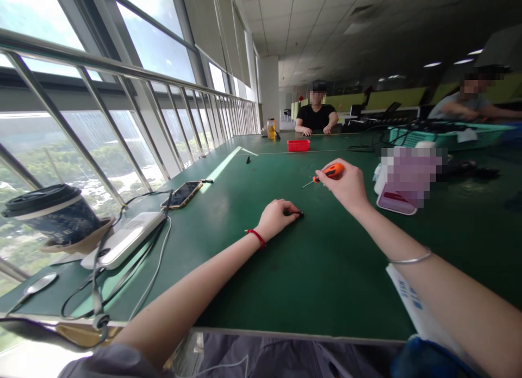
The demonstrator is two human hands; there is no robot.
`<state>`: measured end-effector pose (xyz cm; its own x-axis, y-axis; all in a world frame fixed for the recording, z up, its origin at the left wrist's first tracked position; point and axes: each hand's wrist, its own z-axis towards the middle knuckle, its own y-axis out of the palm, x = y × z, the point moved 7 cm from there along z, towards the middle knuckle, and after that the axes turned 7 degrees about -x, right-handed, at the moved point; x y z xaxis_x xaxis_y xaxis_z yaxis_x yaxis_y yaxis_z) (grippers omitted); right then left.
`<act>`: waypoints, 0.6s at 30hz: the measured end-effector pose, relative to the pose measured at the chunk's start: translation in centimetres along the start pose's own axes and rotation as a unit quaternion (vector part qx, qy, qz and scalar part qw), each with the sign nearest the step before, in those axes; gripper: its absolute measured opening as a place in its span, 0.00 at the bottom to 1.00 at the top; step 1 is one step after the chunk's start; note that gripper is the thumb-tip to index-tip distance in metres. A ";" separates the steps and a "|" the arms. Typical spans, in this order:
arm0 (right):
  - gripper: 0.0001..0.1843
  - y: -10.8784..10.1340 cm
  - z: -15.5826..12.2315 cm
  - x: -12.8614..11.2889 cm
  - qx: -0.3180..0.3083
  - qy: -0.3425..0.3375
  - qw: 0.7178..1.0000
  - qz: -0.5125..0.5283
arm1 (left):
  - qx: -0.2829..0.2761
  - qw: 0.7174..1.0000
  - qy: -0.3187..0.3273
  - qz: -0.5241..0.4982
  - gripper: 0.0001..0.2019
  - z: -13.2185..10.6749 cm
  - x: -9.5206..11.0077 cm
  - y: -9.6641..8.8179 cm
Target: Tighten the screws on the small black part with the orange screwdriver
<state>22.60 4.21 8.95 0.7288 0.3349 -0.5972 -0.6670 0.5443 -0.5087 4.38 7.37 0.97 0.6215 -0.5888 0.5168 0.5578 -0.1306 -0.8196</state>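
In my right hand [346, 185] is a screwdriver [333, 171] with an orange and black handle. Its thin metal shaft points left and slightly down, above the table. My left hand [276, 217] rests on the green table [244, 291], thumb and fingers pinched on a small black part [300, 214]. Most of that part is hidden by the fingers, so its kind does not show. The screwdriver tip and the black part are apart. Farther off, another small black piece [248, 160] lies on the table.
A red tray [298, 145] and a jar [271, 129] stand toward the far end, where a person [316, 116] sits. At left are a phone [183, 194], white power bank [126, 239], cables and a lidded cup [53, 215]. A teal basket [457, 138] is at right.
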 end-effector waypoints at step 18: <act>0.14 0.1 -1.2 -3.0 -0.014 -0.059 0.998 -0.022 | 0.009 1.000 0.012 0.010 0.08 -0.3 -0.7 -0.8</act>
<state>20.21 2.33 9.94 0.7697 0.4008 -0.4969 -0.6367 0.5397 -0.5508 3.35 7.61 1.17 0.6198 -0.6095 0.4942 0.5550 -0.1047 -0.8252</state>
